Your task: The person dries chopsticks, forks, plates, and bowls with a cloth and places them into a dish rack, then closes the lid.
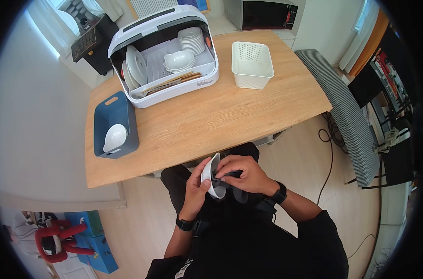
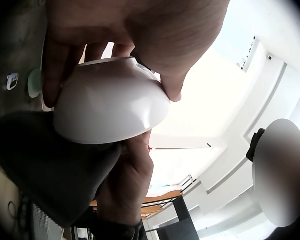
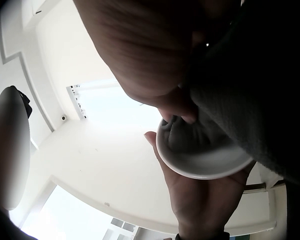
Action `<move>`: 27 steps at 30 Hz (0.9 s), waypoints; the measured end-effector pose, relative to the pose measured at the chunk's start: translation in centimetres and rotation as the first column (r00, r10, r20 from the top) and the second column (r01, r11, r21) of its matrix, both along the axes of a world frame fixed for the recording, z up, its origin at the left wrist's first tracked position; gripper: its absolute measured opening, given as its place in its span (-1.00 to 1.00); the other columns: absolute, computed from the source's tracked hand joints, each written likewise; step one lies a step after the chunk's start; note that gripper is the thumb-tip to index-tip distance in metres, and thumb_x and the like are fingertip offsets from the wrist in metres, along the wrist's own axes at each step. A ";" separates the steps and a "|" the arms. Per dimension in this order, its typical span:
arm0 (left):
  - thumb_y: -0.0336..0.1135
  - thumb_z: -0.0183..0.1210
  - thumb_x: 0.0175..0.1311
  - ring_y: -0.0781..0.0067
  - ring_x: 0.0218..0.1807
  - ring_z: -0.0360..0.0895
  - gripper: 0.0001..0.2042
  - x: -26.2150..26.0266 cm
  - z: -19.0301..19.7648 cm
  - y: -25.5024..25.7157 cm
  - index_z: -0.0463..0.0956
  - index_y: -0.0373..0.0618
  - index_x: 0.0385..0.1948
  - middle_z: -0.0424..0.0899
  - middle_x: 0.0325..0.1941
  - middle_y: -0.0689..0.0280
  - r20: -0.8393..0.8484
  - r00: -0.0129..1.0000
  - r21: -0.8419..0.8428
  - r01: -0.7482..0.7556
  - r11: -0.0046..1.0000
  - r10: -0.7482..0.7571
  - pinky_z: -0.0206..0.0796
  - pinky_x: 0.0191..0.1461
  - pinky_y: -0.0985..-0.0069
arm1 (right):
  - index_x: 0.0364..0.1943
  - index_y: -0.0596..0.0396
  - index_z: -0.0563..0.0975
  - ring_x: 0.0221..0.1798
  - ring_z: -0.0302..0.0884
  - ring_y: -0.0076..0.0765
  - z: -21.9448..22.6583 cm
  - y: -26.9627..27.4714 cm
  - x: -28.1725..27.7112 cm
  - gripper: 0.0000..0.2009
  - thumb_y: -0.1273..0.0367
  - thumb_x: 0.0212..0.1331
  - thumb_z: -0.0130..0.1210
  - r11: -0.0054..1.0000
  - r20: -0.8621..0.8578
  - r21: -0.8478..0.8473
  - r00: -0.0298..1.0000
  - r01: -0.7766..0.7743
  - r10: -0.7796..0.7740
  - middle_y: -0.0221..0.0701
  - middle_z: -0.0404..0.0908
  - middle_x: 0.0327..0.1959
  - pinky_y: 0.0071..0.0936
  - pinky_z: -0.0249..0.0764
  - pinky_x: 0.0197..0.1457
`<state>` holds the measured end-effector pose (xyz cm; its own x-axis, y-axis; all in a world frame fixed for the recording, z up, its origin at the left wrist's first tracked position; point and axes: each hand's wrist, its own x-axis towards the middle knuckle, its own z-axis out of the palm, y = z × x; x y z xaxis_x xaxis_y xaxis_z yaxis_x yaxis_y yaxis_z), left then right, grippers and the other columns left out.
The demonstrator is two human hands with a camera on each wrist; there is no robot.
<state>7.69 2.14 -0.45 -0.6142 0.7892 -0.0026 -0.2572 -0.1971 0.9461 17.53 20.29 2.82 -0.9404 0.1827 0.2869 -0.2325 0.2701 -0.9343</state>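
Over the lap, my left hand (image 1: 194,193) grips a small white bowl (image 2: 110,102) tilted on its side, its opening turned toward the right hand. Fingers and thumb hold it from the outside, as the left wrist view shows. My right hand (image 1: 249,174) pinches a dark grey cloth (image 3: 235,117) and presses part of it against the bowl's inner surface. The rest of the cloth hangs down below the right hand. In the right wrist view the bowl's pale rim (image 3: 205,175) shows beneath the cloth, while much of its inside is hidden.
On the wooden table (image 1: 193,121) ahead stand a blue bin (image 1: 132,123) with white bowls in it, a white dish rack (image 1: 151,100) with plates, bowls and utensils, and a white perforated basket (image 1: 252,79). A checkered bench (image 1: 337,102) and floor cables lie to the right.
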 end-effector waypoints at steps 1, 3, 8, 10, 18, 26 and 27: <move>-0.06 0.24 0.39 0.40 0.33 0.41 -0.32 0.0 0.0 0.0 0.23 -0.24 0.43 0.47 0.34 0.21 0.001 1.000 0.000 0.002 1.000 -0.002 0.18 0.42 0.43 | -0.25 0.06 0.74 -0.10 0.68 -0.29 0.0 -0.1 0.0 -0.76 0.63 -0.03 0.32 1.000 0.001 0.000 1.000 0.002 -0.002 -0.36 0.71 -0.18 -0.43 0.58 0.00; -0.05 0.22 0.40 0.41 0.32 0.42 -0.33 0.1 -0.1 0.1 0.24 -0.25 0.42 0.48 0.33 0.21 0.021 0.999 -0.019 0.027 0.999 -0.027 0.19 0.42 0.44 | -0.26 0.05 0.74 -0.11 0.69 -0.28 0.0 -0.2 -0.1 -0.76 0.63 -0.03 0.31 0.996 -0.036 0.055 0.997 0.070 -0.068 -0.36 0.70 -0.18 -0.44 0.60 -0.04; -0.06 0.21 0.41 0.41 0.32 0.42 -0.34 0.1 -0.2 -0.1 0.25 -0.25 0.42 0.49 0.32 0.20 0.028 0.998 -0.022 0.055 0.998 -0.055 0.19 0.42 0.44 | -0.27 0.04 0.74 -0.15 0.69 -0.26 -0.6 -0.2 -0.2 -0.76 0.62 -0.03 0.31 0.977 -0.079 0.160 0.988 0.141 -0.130 -0.37 0.70 -0.19 -0.43 0.62 -0.09; -0.07 0.22 0.40 0.41 0.32 0.42 -0.34 0.0 0.0 -0.1 0.25 -0.25 0.41 0.49 0.32 0.20 0.005 0.998 -0.021 0.058 0.998 -0.058 0.19 0.42 0.43 | -0.27 0.04 0.74 -0.16 0.70 -0.25 -0.6 -0.1 -0.2 -0.77 0.62 -0.03 0.31 0.971 -0.097 0.184 0.985 0.155 -0.139 -0.37 0.70 -0.19 -0.43 0.62 -0.11; -0.16 0.39 0.23 0.37 0.34 0.42 -0.28 -0.2 1.4 -0.2 0.29 -0.29 0.38 0.48 0.33 0.18 -0.056 0.998 -0.011 0.019 1.000 -0.019 0.21 0.42 0.38 | -0.21 -0.02 0.73 -0.17 0.70 -0.22 -1.0 0.1 0.3 -0.79 0.52 0.04 0.31 0.978 0.104 0.203 0.993 0.040 -0.062 -0.38 0.70 -0.16 -0.42 0.64 -0.15; -0.19 0.47 0.13 0.29 0.37 0.41 -0.22 -0.5 1.0 -0.1 0.30 -0.32 0.37 0.46 0.36 0.12 -0.104 0.994 0.022 -0.024 0.999 0.026 0.20 0.45 0.33 | -0.20 0.12 0.71 -0.09 0.69 -0.33 -1.4 0.5 0.3 -0.81 0.53 0.05 0.30 0.980 0.142 -0.113 0.974 -0.161 0.177 -0.33 0.72 -0.16 -0.43 0.57 0.07; -0.19 0.48 0.12 0.28 0.37 0.41 -0.21 -0.5 1.0 -0.1 0.30 -0.33 0.37 0.46 0.37 0.11 -0.108 0.994 0.033 -0.021 0.999 0.024 0.20 0.45 0.32 | -0.20 0.16 0.70 -0.06 0.68 -0.35 -1.4 0.6 0.3 -0.81 0.52 0.07 0.31 0.965 0.147 -0.176 0.964 -0.196 0.223 -0.32 0.73 -0.16 -0.44 0.55 0.11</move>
<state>7.24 2.00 0.52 -0.6271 0.7737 0.0899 -0.1490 -0.2324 0.9611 17.87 20.87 1.45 -0.9940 0.0072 0.1087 -0.1078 0.0773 -0.9912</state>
